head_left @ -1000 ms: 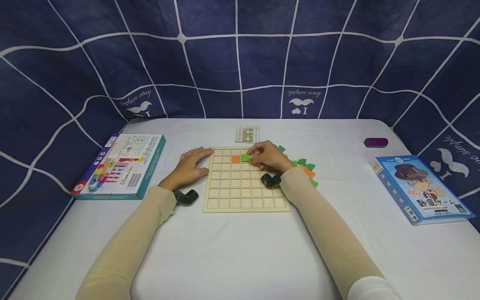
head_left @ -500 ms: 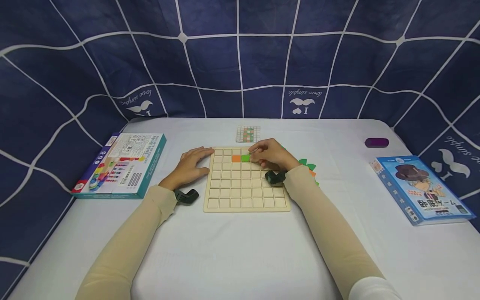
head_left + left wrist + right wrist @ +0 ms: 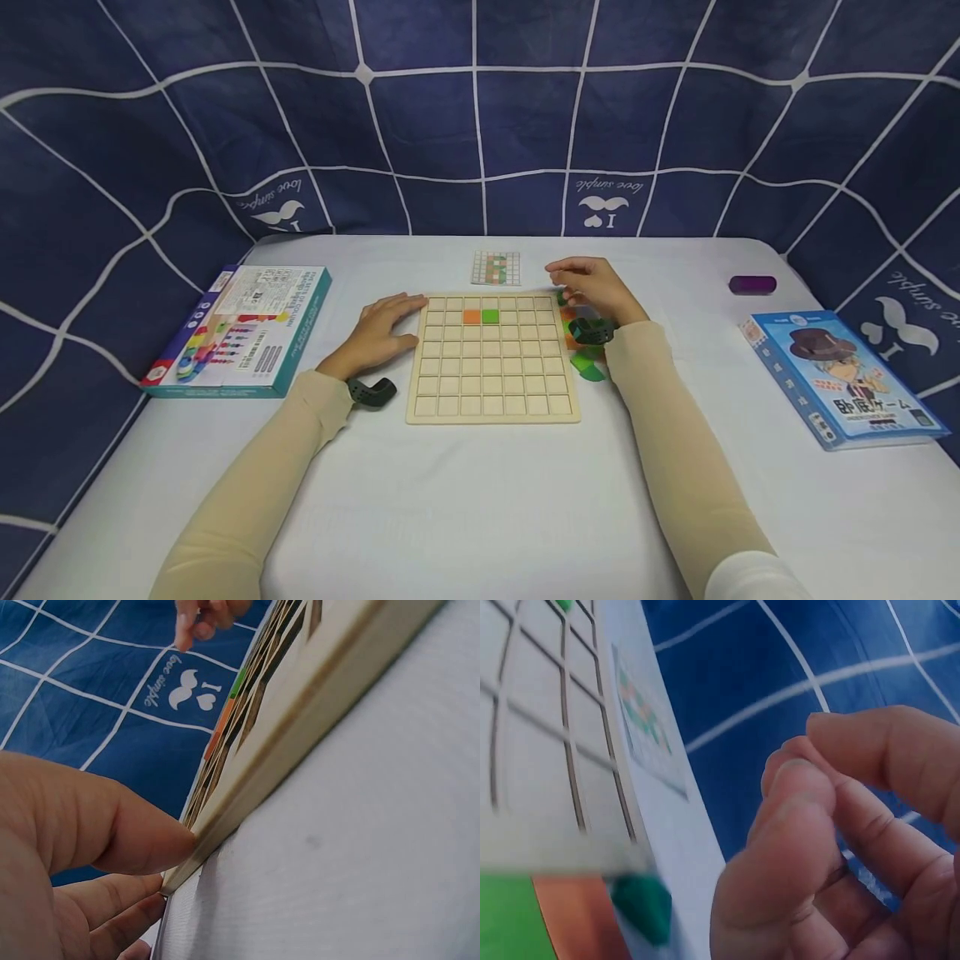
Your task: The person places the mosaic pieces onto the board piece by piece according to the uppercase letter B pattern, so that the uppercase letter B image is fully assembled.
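Note:
A pale wooden grid board (image 3: 491, 362) lies on the white table. In its second row from the back, an orange square tile (image 3: 472, 317) and a green square tile (image 3: 490, 317) sit side by side. My left hand (image 3: 377, 333) rests at the board's left side, fingertips near the far corner; the left wrist view has the thumb (image 3: 150, 832) touching the board's edge. Raised above the board's far right corner, my right hand (image 3: 596, 287) has loosely bent fingers with nothing visible between them. Beneath it several loose green and orange tiles (image 3: 588, 364) lie beside the board, partly hidden.
Behind the board lies a small pattern card (image 3: 496, 268) with a printed grid. A flat toy box (image 3: 240, 333) stands at left, a blue game box (image 3: 843, 375) at right. A purple capsule-shaped object (image 3: 752, 285) lies at the back right. Blue cloth hangs behind.
My right hand has left the green tile, which stays on the board, and moved right and away over the loose tiles. The left hand has stayed in place.

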### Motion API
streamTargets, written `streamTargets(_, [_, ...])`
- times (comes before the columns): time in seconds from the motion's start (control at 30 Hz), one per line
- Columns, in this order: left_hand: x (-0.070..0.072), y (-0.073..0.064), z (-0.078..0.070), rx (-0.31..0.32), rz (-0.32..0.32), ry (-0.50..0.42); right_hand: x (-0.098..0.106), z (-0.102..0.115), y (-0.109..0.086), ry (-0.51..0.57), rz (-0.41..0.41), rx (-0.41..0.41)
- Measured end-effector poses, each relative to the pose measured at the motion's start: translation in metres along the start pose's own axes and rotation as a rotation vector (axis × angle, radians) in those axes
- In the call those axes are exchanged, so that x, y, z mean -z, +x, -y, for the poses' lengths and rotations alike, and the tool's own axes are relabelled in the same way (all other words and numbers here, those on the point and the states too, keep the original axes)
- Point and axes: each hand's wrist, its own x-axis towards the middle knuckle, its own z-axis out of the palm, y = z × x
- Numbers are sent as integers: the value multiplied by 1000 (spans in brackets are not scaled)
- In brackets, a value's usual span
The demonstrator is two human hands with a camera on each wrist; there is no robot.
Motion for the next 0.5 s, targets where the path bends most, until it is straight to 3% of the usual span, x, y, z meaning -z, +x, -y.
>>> streamTargets(0.23, [1,-1,-1,-2,-6,-4,15,-10,0,-34,-49,-56])
streamTargets(0.5, [1,-1,0,-8,-5,-10,19,-20,2,-125,-40,-104])
